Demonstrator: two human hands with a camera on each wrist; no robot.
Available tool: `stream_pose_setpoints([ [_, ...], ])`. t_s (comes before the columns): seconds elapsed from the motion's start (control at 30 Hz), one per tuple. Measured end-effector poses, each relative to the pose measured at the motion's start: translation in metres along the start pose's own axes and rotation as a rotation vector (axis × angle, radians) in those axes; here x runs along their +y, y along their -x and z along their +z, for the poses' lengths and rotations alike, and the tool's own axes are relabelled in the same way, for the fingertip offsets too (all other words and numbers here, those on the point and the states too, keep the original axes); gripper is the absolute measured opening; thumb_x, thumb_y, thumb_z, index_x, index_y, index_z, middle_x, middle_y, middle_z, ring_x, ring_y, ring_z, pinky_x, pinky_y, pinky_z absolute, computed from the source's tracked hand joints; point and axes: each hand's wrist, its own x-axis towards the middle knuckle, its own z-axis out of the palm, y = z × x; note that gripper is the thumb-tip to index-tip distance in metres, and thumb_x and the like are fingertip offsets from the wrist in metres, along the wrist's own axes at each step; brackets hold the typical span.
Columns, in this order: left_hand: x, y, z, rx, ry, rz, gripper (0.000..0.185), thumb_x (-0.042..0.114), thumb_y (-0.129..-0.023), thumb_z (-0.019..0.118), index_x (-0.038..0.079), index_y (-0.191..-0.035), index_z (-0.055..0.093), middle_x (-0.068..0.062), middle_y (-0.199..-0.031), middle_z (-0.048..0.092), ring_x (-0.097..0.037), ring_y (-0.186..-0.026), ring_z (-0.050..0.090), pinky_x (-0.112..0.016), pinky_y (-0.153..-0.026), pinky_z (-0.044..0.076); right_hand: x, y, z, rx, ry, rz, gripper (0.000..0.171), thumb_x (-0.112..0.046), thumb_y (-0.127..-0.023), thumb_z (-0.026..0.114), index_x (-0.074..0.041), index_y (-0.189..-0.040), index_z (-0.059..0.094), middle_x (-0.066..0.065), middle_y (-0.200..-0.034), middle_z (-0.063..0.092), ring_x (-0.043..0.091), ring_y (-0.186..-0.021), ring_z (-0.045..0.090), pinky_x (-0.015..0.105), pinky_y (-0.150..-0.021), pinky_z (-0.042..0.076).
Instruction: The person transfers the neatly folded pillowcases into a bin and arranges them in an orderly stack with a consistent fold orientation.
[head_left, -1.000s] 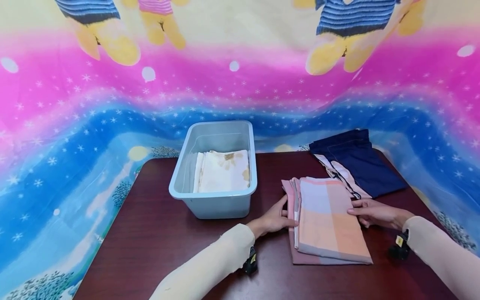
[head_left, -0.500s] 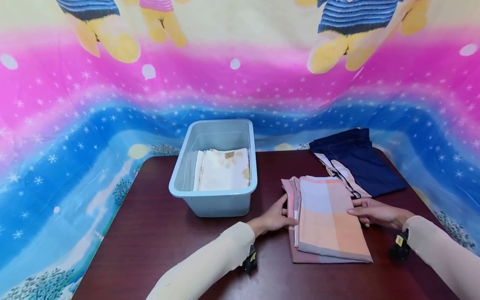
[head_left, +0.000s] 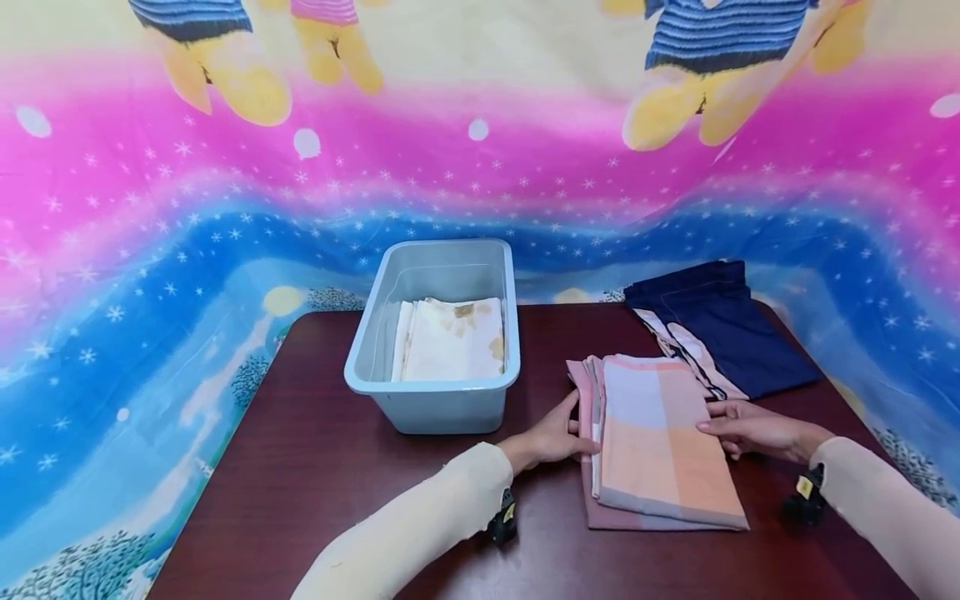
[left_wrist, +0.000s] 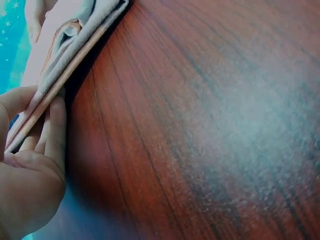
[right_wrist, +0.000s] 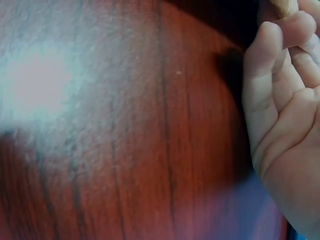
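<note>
R fingers (right_wrist: 267,55) cut off at frame edge

table (head_left: 315,467) bears bin (head_left: 431,392), folded cloth (head_left: 660,442), navy garment (head_left: 720,325).
</note>
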Motion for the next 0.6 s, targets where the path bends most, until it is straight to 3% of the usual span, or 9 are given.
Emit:
stream_pose_setpoints([
  [0.23, 0.001, 0.007, 0.004, 0.049, -0.025, -0.01, 0.099, -0.004, -0.089, 0.071, 0.027, -0.163, 0.014, -0.012, -0.098, 0.076, -0.013, -0.059, 0.064, -0.03, -0.059, 0.058, -0.006, -0.002, 0.007, 0.012, -0.024, -0.055, 0.023, -0.01, -0.108, 0.043, -0.016, -0.125, 0.057, -0.013, -0.074, 0.058, 0.004, -0.064, 0.055, 0.027, -0.067, 0.053],
  [0.5, 0.01, 0.018, 0.007, 0.071, -0.028, 0.002, 0.096, -0.004, -0.088, 0.07, 0.03, -0.16, 0.017, -0.007, -0.087, 0.073, -0.014, -0.053, 0.06, -0.033, -0.055, 0.057, -0.017, -0.001, 0.02, 0.086, 0.017, -0.094, 0.013, -0.011, -0.106, 0.048, -0.014, -0.117, 0.055, -0.013, -0.086, 0.066, 0.004, -0.072, 0.063, 0.032, -0.072, 0.058],
  [0.6, 0.016, 0.021, 0.006, 0.076, -0.036, 0.02, 0.094, -0.004, -0.088, 0.07, 0.03, -0.159, 0.018, -0.006, -0.084, 0.071, -0.014, -0.054, 0.059, -0.032, -0.054, 0.055, -0.023, 0.003, 0.022, 0.103, 0.024, -0.108, 0.019, -0.012, -0.107, 0.048, -0.009, -0.125, 0.051, -0.011, -0.097, 0.071, 0.005, -0.081, 0.068, 0.034, -0.074, 0.059],
])
